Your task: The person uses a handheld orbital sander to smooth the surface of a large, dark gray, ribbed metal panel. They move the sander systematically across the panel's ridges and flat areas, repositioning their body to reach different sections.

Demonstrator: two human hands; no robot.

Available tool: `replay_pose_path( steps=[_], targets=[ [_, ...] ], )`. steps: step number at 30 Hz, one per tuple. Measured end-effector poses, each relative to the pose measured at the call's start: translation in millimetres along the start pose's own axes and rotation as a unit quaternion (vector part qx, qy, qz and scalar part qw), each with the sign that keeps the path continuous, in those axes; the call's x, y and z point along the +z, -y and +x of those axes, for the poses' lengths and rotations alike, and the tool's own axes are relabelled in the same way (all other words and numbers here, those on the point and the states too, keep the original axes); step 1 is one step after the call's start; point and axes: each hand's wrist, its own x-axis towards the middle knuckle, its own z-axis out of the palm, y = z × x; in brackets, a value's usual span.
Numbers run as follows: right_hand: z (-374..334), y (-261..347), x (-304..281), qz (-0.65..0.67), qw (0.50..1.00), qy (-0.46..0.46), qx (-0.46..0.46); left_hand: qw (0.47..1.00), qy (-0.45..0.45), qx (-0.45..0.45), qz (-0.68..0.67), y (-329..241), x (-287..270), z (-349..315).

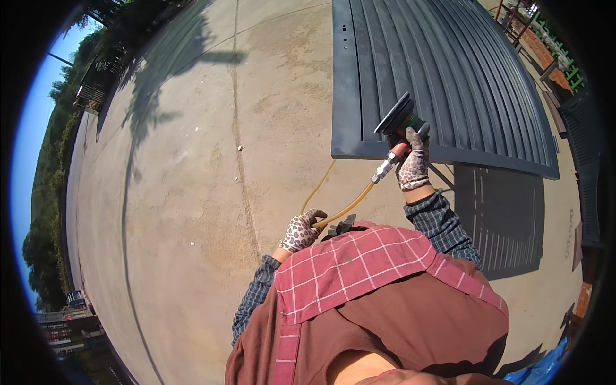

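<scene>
My right hand [414,158], in a spotted glove, is closed around an air sander [403,122] with a round black pad tilted on edge. The sander is held up in front of the near edge of a dark grey slatted metal panel [346,122]; whether the pad touches it I cannot tell. A yellow air hose [351,206] runs from the sander's metal coupling [384,168] down to my left hand [304,231]. That hand, gloved alike, is closed on the hose near my waist. Beyond it the hose loops back toward the panel's corner.
The panel lies raised above the concrete floor [179,192] and casts a slatted shadow [497,218]. Another dark panel [581,160] stands at the far right. Blue sheeting [542,371] lies at the lower right. Trees [48,212] line the left rim.
</scene>
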Motion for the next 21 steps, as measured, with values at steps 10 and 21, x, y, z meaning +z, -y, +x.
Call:
replay_pose_path(
  steps=[10,21],
  targets=[
    [23.0,140.6,-116.0,0.090,0.990,-0.064,-0.092,0.848,-0.472,0.174,0.168,94.6,-143.4,4.7],
    [37.0,71.6,-125.9,0.115,0.992,0.011,-0.051,0.735,-0.621,0.198,0.184,55.0,-208.8,-10.6]
  ],
)
